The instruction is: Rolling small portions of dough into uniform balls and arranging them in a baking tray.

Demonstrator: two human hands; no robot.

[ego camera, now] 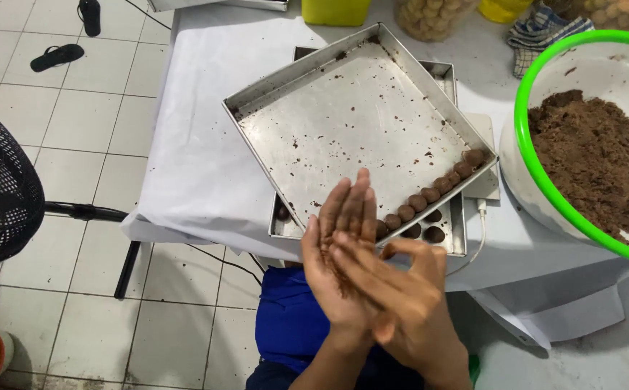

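Pressing your palms flat together just below the tray (343, 123), you have your left hand (340, 253) underneath, fingers straight, and your right hand (401, 296) laid across it; whether dough sits between them you cannot tell. A row of brown balls (434, 191) lines the tray's near edge, a second tray (444, 72) lies under it, and the green-rimmed bowl (527, 144) of brown dough (596, 159) stands to its right
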